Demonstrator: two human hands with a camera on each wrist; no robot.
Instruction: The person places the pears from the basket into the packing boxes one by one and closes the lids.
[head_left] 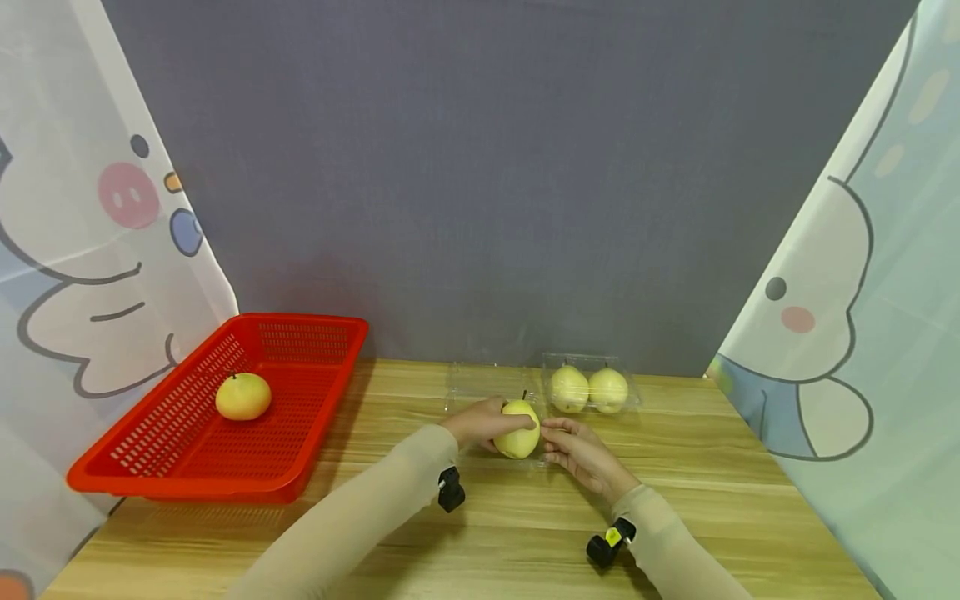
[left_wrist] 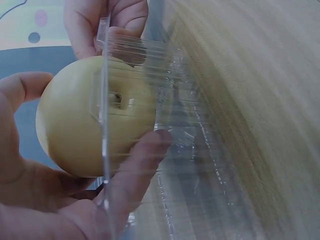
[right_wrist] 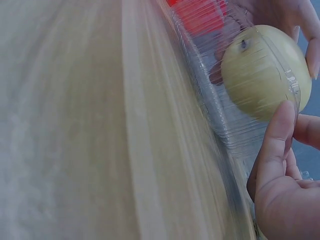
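My left hand [head_left: 480,423] grips a yellow pear [head_left: 516,443], thumb on one side and fingers on the other. In the left wrist view the pear [left_wrist: 70,115] sits partly below the rim of a clear plastic box [left_wrist: 170,125], and one finger reaches inside the wall. The right hand [head_left: 588,457] pinches the box's rim at its right side; in the right wrist view the thumb and fingers [right_wrist: 280,125] close on that rim. The box's clear lid [head_left: 487,379] lies folded open toward the back.
Behind the right hand stands another clear plastic box [head_left: 633,398] with two pears [head_left: 608,390] in it. A red plastic basket [head_left: 300,454] at the left holds one yellow pear [head_left: 243,397]. A grey cloth wall [head_left: 480,183] rises at the table's back edge.
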